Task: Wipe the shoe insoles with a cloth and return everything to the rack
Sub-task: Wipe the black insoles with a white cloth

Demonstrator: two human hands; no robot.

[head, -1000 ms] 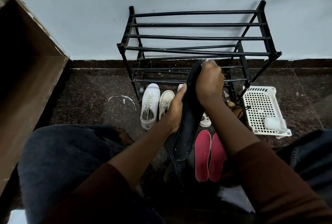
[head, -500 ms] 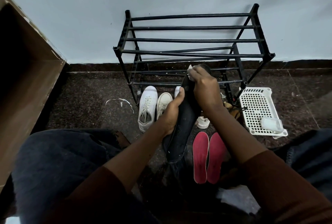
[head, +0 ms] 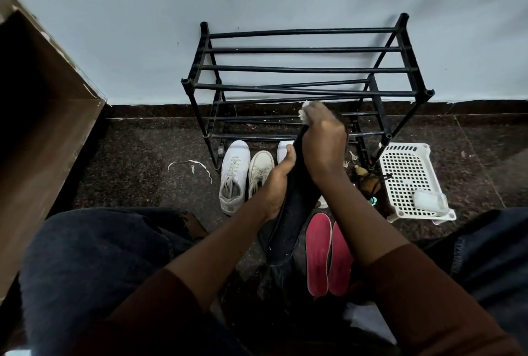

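- Fingers of right hand [head: 323,144] curled round white cloth [head: 304,111], pressed on far end of dark insole [head: 288,227].
- Dark insole gripped mid-length by left hand [head: 278,184], before rack [head: 300,50].
- Red insoles [head: 325,255] and shoes [head: 234,175] seen on floor; return judged not started.

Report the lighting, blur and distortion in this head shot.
Head view: dim, flat light; wide-angle bending bows the shoe rack bars; right hand and white cloth look slightly soft; dark insole loses detail; brown box at left sinks into deep shadow.

Right hand [head: 323,144] slid left atop black insole [head: 288,221], cloth [head: 305,111] (white) showing more
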